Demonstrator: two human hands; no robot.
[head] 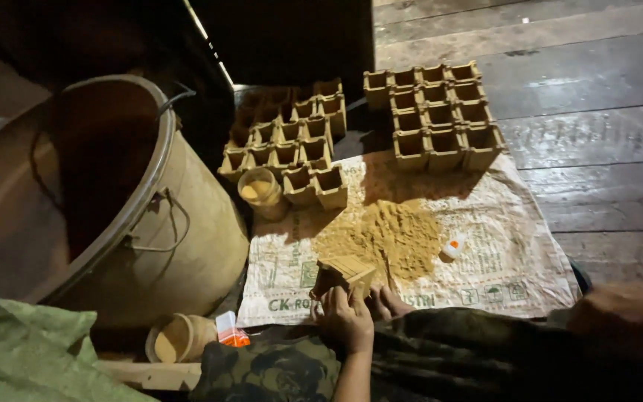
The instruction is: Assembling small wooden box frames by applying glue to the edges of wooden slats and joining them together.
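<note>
Left hand [346, 316] grips a small square tan pot [346, 274] at the near edge of the sack mat [500, 253], just beside the soil pile [381, 234]; right hand not visible, can't tell its state. Looks like the filling step. Next likely needs scooping soil in, then placing it with the filled pots [292, 152] far left.

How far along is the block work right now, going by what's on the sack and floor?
Done: two batches of square hollow blocks stand in rows, one by the drum, one on the planks. In hand: the left hand grips a wooden mould; the right is hidden. Left: a pile of yellow-brown powder remains on the sack.
</note>
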